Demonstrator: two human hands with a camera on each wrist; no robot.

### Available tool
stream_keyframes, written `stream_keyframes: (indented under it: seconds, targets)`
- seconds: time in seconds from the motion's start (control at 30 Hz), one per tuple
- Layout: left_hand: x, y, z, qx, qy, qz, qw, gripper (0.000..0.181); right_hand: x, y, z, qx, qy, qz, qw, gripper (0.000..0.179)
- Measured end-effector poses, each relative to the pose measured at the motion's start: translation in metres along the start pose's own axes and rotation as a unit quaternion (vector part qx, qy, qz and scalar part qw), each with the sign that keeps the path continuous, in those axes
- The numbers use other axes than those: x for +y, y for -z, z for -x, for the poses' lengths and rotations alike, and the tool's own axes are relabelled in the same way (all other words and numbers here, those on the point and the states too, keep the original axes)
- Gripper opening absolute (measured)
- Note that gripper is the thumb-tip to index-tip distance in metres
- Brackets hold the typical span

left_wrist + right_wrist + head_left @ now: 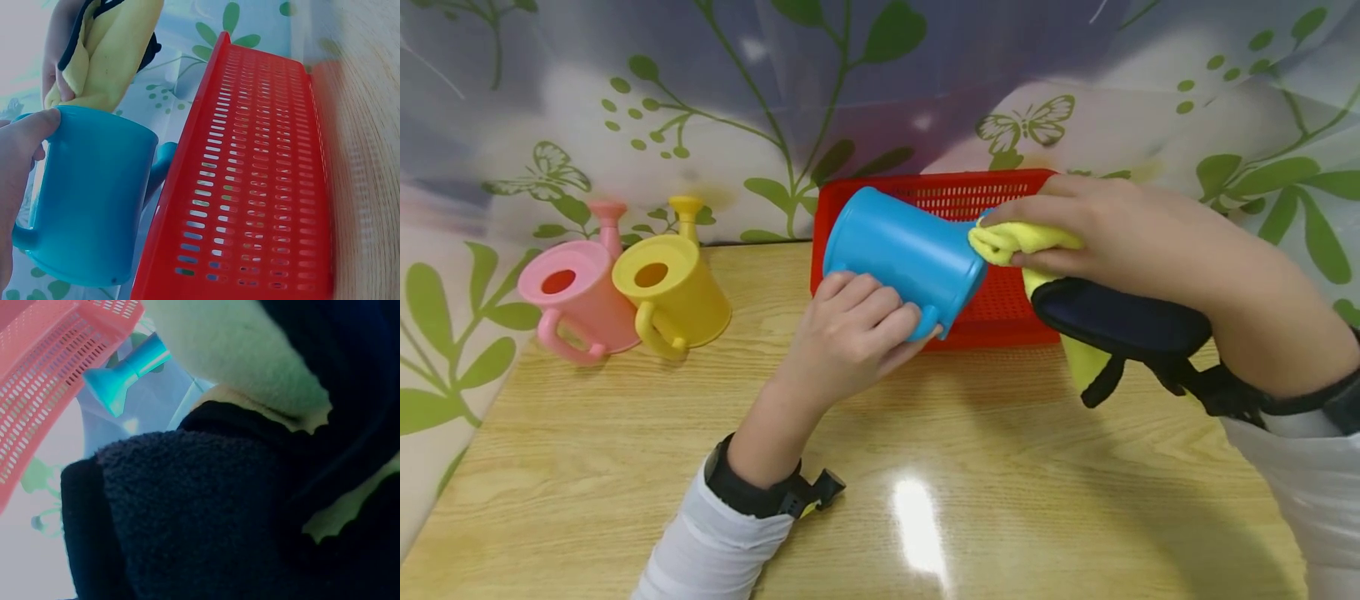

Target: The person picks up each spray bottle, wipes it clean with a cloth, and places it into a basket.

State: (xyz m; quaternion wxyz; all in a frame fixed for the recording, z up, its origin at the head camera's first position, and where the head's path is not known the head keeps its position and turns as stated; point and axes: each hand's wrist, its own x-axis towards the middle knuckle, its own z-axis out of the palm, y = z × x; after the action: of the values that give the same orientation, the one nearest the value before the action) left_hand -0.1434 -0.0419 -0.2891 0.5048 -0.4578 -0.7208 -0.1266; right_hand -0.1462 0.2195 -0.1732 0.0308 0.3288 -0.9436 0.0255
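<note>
My left hand (853,337) grips a blue watering can (898,250) near its handle, holding it tipped on its side over a red basket (1011,337). The can's flared spout (119,381) shows in the right wrist view. My right hand (1112,233) holds a yellow cloth (1026,240) with a dark side, bunched at the can's right-hand end. Part of the cloth hangs below the right hand. In the left wrist view, the cloth (112,56) overlaps the can's edge, and the left thumb lies on the can's side.
A pink watering can (613,312) and a yellow watering can (700,296) stand side by side at the back left of the wooden table (662,442). Behind the table hangs a leaf-patterned sheet (700,75). The slotted basket stands close against it.
</note>
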Motion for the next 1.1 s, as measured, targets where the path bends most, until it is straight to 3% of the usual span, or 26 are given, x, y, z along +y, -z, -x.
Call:
stream_keyframes:
  seconds: [0.17, 0.33, 0.73, 0.97, 1.1]
  targets:
    - [0.000, 0.001, 0.000, -0.005, 0.000, -0.004, 1.0000, 0.032, 0.000, 0.002, -0.014, 0.005, 0.016, -0.037, 0.9992, 0.041]
    - [0.000, 0.002, 0.000, -0.017, -0.008, -0.012, 0.9998, 0.032, -0.003, 0.004, -0.026, 0.015, 0.044, -0.033, 0.9983, 0.034]
    - [0.004, 0.000, 0.000, -0.010, -0.028, 0.006, 0.9995, 0.030, -0.014, 0.012, -0.069, -0.048, 0.030, -0.048, 0.9973, 0.038]
    - [0.005, 0.001, -0.001, -0.002, -0.042, 0.010, 0.9990, 0.030, -0.016, 0.018, -0.094, -0.067, 0.069, -0.067, 0.9931, 0.036]
    - [0.006, 0.001, -0.001, 0.004, -0.047, 0.015, 0.9988, 0.028, -0.016, 0.020, -0.101, -0.068, 0.067, -0.072, 0.9928, 0.036]
